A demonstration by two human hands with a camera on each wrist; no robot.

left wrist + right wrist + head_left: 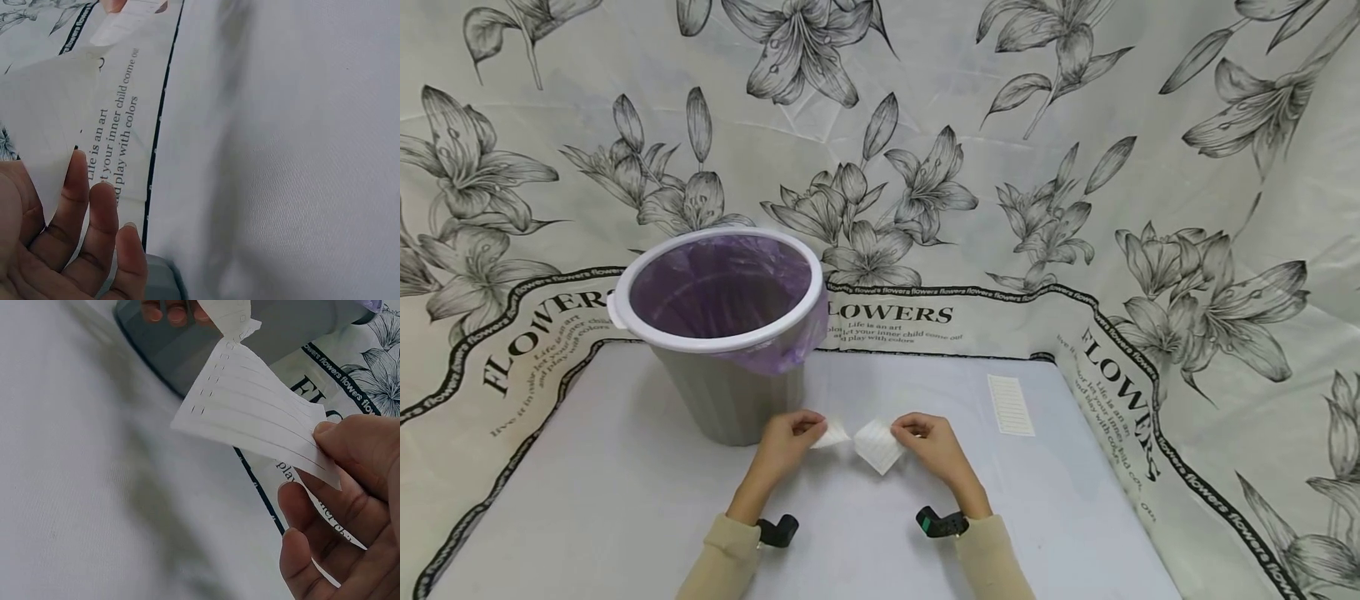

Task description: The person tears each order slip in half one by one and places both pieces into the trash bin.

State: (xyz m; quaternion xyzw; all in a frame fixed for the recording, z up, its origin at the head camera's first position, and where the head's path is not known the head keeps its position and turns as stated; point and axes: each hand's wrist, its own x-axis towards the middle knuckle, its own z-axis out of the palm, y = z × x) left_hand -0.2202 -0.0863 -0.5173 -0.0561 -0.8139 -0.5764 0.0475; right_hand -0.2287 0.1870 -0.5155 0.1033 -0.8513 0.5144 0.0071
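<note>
A lined sheet of white paper (878, 447) is held up just above the table between two hands. My left hand (785, 448) pinches one end between thumb and fingers. The other end is pinched by my right hand (937, 448). In the right wrist view, the paper (250, 403) shows ruled lines and a row of small printed marks along one edge. It narrows to a crumpled point between the hands. Whether its two parts are still joined there, I cannot tell. In the left wrist view, the left hand's (78, 237) other fingers are spread below the paper.
A grey trash bin (726, 404) with a white rim (722, 340) and a purple liner (786, 350) stands behind my left hand. Another lined paper slip (1011, 406) lies flat on the white table (1060, 517) at the right. Flower-printed cloth (910, 225) hangs behind and around.
</note>
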